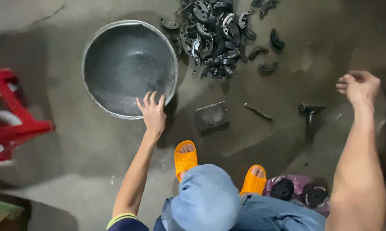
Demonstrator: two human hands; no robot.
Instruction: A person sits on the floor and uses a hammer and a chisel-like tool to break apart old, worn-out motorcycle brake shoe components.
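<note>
Left hand (151, 112) at near rim of round metal basin (129, 68), fingers spread and draped over the edge, touching it, not yet closed round it; basin standing empty on concrete floor (73, 145), toward its far-left part; dull grey inside, faint sheen at centre.

Right hand (359, 85) raised well off to the right, fingers loosely curled together, holding nothing visible; nearest thing a hammer (310, 112) lying on the floor below and to its left.

Heap of dark curved brake-shoe pieces (214, 36) just beyond basin's right rim, a few strays scattered further right; small metal block (212, 116) and a short chisel-like bar (257, 111) between heap and orange sandals (185, 159); red stool (9, 115) at left edge; purple bag with dark discs (297, 192) by right foot.

For a sound hold on the basin, judged from this: hook fingertips inside the lip with thumb outside, pinch firmly before any drag; thin rim probably sharp, so pressure on pads, not joints; keep it flat on the floor to avoid tipping toward the heap.
</note>
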